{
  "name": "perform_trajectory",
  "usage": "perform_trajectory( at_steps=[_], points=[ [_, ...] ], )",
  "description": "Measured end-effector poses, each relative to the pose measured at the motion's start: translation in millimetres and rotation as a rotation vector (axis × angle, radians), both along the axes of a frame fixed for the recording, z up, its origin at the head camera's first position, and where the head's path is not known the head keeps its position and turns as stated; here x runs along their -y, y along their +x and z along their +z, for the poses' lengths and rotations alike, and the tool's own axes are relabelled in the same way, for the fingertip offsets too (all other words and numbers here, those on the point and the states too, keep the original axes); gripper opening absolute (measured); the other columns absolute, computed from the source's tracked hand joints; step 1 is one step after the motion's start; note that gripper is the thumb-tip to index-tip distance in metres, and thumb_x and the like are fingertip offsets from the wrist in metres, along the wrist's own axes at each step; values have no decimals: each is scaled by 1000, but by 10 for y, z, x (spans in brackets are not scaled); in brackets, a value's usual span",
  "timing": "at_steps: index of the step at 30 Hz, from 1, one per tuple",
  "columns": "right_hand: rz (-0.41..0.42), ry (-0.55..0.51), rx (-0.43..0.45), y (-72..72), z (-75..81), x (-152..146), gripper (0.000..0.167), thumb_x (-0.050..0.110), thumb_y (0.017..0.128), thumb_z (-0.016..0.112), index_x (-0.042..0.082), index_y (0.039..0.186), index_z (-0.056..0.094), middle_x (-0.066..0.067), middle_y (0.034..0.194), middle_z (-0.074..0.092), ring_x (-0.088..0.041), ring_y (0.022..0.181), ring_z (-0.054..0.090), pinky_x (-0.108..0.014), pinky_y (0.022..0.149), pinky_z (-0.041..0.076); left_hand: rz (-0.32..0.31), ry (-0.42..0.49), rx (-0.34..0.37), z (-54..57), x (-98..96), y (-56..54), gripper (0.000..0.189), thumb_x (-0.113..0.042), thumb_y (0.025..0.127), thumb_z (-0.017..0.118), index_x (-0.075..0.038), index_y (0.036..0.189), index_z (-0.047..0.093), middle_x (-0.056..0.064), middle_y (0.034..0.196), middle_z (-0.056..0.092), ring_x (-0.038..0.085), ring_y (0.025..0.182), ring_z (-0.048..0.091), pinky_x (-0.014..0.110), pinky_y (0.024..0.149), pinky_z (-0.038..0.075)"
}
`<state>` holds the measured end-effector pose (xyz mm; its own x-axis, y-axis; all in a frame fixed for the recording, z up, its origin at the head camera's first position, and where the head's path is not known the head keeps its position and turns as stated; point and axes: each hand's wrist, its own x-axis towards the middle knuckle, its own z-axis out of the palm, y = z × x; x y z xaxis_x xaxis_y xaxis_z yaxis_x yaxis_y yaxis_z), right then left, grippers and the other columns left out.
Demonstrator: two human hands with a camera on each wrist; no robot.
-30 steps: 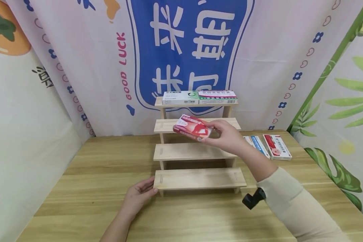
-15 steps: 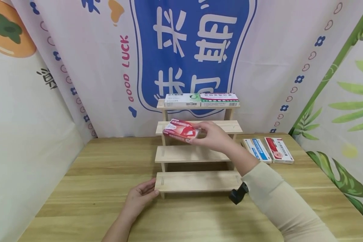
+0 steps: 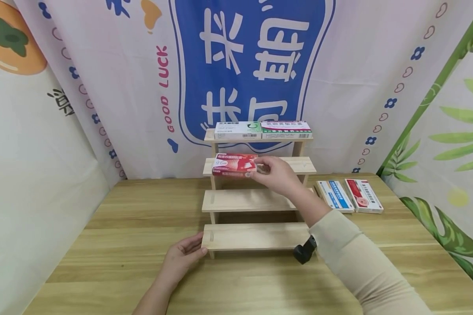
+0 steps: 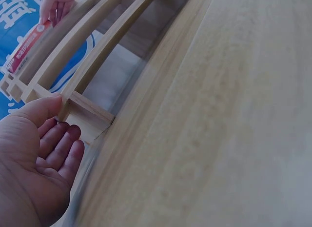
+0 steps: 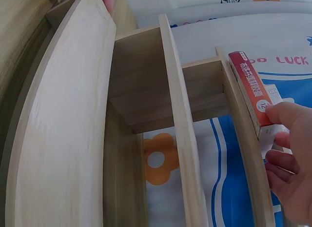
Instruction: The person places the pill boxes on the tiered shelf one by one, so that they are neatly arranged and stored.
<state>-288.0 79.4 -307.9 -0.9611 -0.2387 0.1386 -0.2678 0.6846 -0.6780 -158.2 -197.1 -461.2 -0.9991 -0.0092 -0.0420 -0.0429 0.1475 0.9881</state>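
Note:
My right hand point(image 3: 277, 177) pinches the right end of a red medicine box point(image 3: 232, 165). The box lies lengthwise at the left part of the second tier from the top of a stepped wooden display rack point(image 3: 256, 236). In the right wrist view, my thumb is on the box's printed face, with the other fingers behind its end. My left hand point(image 3: 183, 256) holds the left end of the rack's lowest tier. Seen from the left wrist, the thumb lies against the board's end, with fingers curled below.
A white-green medicine box point(image 3: 238, 130) and a white-purple one point(image 3: 286, 130) sit side by side on the top tier. On the table right of the rack lie a blue-white box point(image 3: 335, 195) and a red-white box point(image 3: 363, 196). A printed curtain point(image 3: 142, 109) hangs behind.
My right hand has brought the red box leftward and back onto the second tier, turning it from slanted to parallel with the board. The left hand stays at the rack's end.

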Motion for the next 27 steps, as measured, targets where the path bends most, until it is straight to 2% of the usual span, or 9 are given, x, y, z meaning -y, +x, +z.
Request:
perform_trajectory(
  at_steps=[3,9,16,22,27],
  points=[
    [-24,-21,8,0,-14,12,52,40,89,70,14,132,60,-7,135,60,-24,124,58,-41,107,50,-3,-1,0,-4,-3,1,50,-10,85,74,3,131,57,19,137,58,34,125,58,26,96,56],
    [-39,-7,-38,-5,-25,10,51,40,91,68,13,134,59,-7,133,62,-24,120,59,-40,106,50,-1,-1,-4,-4,-14,-3,50,-10,85,74,3,130,57,19,138,58,34,125,58,26,95,56],
    [-36,-55,-18,32,-26,-78,54,42,90,68,18,137,56,-6,141,57,-27,129,54,-45,109,48,6,-1,3,0,-28,-7,49,-9,86,74,3,130,58,19,137,58,34,124,59,25,94,56],
    [-41,-37,-77,168,-56,-451,58,42,92,66,14,140,52,-9,147,51,-32,138,44,-52,115,38,0,-7,1,-10,-32,-8,49,-10,85,74,3,130,58,18,138,58,34,125,59,26,96,56],
    [-95,-26,-126,240,-170,-905,57,37,94,64,8,141,50,-18,148,47,-39,138,40,-60,115,33,11,-17,1,-14,-22,-15,50,-10,85,74,3,130,58,18,138,58,34,125,58,27,97,55]
  ],
)
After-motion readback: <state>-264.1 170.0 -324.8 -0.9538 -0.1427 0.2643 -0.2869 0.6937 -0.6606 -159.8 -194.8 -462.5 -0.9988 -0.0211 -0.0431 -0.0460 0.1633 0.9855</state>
